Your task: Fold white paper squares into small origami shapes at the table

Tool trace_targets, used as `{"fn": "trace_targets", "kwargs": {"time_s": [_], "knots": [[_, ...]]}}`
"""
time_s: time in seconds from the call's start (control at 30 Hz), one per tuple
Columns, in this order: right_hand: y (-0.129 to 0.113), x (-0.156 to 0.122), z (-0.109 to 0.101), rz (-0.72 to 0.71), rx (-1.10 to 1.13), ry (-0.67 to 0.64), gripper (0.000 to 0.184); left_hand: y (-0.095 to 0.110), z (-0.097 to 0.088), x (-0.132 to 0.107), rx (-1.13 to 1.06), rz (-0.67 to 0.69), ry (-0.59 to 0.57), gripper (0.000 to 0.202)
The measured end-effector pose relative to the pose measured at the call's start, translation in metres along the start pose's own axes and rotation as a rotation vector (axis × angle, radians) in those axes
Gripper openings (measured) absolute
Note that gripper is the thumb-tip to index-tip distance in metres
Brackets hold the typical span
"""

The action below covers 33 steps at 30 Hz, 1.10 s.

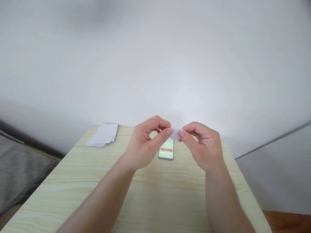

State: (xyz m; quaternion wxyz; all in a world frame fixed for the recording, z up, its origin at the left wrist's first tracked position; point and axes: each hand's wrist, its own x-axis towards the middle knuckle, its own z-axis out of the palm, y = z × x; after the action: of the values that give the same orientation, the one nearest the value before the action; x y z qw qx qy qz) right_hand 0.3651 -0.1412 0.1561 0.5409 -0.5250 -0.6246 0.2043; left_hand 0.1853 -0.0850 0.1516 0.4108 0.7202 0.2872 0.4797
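Between my two hands is a small piece of folded white paper [175, 133], held up above the table. My left hand [148, 140] pinches its left end between thumb and forefinger. The thumb and fingers of my right hand [204, 144] are closed on its right end. Below and just behind the paper lies a smartphone [166, 153] with its screen lit, pale with a red bar; its upper part is partly hidden by my left hand and the paper.
A stack of white paper sheets [103, 134] lies at the table's far left corner. The light wood table [155, 200] meets a white wall [155, 64] at the back. Grey patterned fabric [19, 171] shows beyond the left edge, and brown floor [289, 221] at lower right.
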Motion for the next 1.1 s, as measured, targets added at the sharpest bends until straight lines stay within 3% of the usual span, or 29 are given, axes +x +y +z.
{"fn": "trace_targets", "kwargs": {"time_s": [0.23, 0.4, 0.7, 0.87, 1.1], "knots": [[-0.003, 0.000, -0.003, -0.018, -0.033, -0.043, 0.020, 0.002, 0.000, 0.000, 0.002, -0.013, -0.053, 0.016], [-0.003, 0.000, -0.005, -0.033, -0.053, -0.132, 0.018, 0.004, -0.008, -0.002, -0.059, -0.081, -0.169, 0.018], [-0.005, -0.001, -0.002, -0.037, 0.003, -0.160, 0.019, 0.007, -0.008, 0.000, -0.092, 0.000, -0.089, 0.015], [-0.007, -0.001, -0.005, -0.110, -0.081, -0.193, 0.019, 0.008, -0.013, 0.000, -0.088, 0.016, -0.140, 0.015], [-0.005, -0.001, 0.000, -0.091, -0.025, -0.111, 0.014, 0.007, -0.016, 0.000, -0.001, 0.022, -0.159, 0.018]]}}
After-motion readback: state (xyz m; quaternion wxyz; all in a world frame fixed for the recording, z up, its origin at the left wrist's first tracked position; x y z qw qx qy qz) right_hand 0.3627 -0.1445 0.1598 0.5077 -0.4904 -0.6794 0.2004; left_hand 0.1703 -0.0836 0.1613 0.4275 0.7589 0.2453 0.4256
